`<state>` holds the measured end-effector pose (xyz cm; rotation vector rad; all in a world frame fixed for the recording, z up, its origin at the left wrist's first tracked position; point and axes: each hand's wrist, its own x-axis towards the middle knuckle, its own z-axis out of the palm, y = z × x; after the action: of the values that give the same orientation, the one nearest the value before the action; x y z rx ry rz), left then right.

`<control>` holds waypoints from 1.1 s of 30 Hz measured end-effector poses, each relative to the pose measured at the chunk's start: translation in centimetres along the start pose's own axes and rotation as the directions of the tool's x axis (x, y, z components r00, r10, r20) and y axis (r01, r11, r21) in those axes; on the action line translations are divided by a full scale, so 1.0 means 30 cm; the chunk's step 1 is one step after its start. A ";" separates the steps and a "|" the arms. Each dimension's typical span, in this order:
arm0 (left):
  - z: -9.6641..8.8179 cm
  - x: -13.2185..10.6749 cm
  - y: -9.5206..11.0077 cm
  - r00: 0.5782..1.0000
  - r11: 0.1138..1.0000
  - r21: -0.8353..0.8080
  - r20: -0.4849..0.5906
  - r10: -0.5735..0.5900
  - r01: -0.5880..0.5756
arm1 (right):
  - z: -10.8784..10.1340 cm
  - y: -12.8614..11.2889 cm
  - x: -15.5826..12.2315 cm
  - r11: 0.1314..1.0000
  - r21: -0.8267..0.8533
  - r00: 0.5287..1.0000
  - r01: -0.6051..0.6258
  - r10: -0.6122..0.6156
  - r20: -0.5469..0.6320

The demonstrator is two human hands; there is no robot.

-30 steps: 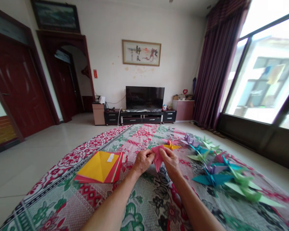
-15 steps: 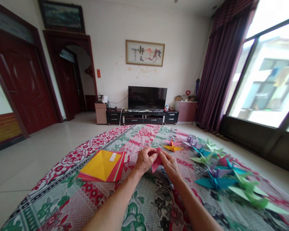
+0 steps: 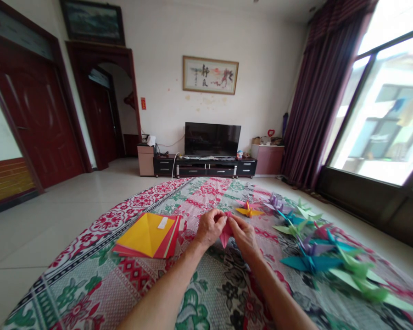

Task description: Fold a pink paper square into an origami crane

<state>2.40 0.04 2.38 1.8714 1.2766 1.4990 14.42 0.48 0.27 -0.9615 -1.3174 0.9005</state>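
A piece of folded pink paper (image 3: pixel 225 237) is pinched between my two hands over the middle of the table. My left hand (image 3: pixel 209 226) grips it from the left with thumb and fingertips together. From the right, the fingers of my right hand (image 3: pixel 242 233) are closed on its other side. A pointed end hangs down between the hands, while the upper part is mostly covered by fingers. Beyond my right hand lies a small orange paper crane (image 3: pixel 249 210).
Left of my hands is a stack of square paper (image 3: pixel 146 234), yellow on top with red beneath. Several paper cranes in teal (image 3: pixel 311 263), green (image 3: pixel 361 277) and purple (image 3: pixel 275 203) spread over the right side of the patterned tablecloth (image 3: pixel 120 284). A television (image 3: pixel 212 139) stands far back.
The view has shifted slightly, so the scene sits a little further right. Both hands keep hold of the pink paper, whose hanging point is turned a bit differently.
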 end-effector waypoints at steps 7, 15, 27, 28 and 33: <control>0.002 0.006 -0.014 1.000 1.000 -0.021 -0.009 -0.008 0.008 | 0.002 -0.015 -0.004 0.994 -0.087 0.998 0.068 -0.069 -0.006; 0.006 0.007 -0.030 0.998 0.998 -0.044 -0.015 0.054 -0.055 | 0.000 0.018 0.006 0.997 -0.058 0.998 0.048 -0.046 0.038; 0.004 0.003 -0.020 0.997 0.997 -0.002 -0.004 0.082 -0.082 | -0.002 0.024 0.010 0.999 -0.043 1.000 0.014 -0.015 -0.006; 0.004 0.003 -0.019 0.996 0.996 0.008 -0.007 0.085 -0.085 | -0.002 0.028 0.011 0.999 -0.031 1.000 0.011 -0.011 -0.007; 0.002 0.001 -0.012 0.993 0.993 0.021 -0.012 0.116 -0.115 | -0.001 0.032 0.014 1.000 0.023 1.000 -0.021 0.021 -0.014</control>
<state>2.32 0.27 2.09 1.9817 1.2118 1.5644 14.49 1.20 -0.47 -0.9640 -1.2840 0.9215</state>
